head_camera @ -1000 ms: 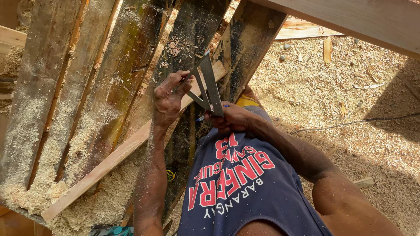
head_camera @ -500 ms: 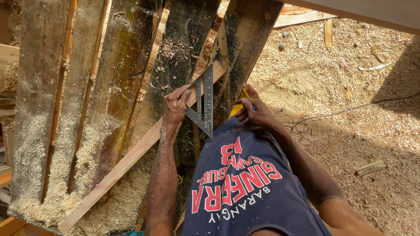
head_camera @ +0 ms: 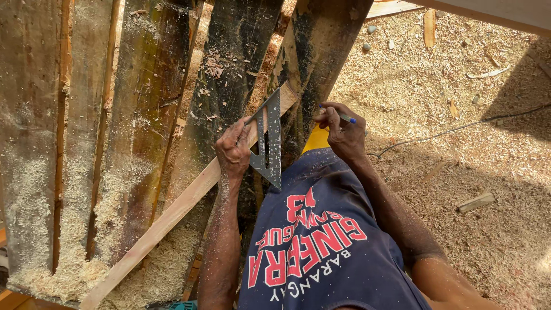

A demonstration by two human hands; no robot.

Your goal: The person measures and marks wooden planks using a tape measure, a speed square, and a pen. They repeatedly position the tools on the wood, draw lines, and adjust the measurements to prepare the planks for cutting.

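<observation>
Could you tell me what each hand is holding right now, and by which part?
The left hand presses a metal triangle square by its left edge onto a pale wooden strip. The right hand grips a blue pen around its middle.

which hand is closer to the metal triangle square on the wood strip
Left. The left hand presses on the triangular metal square, holding it against the light wood strip. The right hand is off to its right, apart from it, gripping a blue pen.
</observation>
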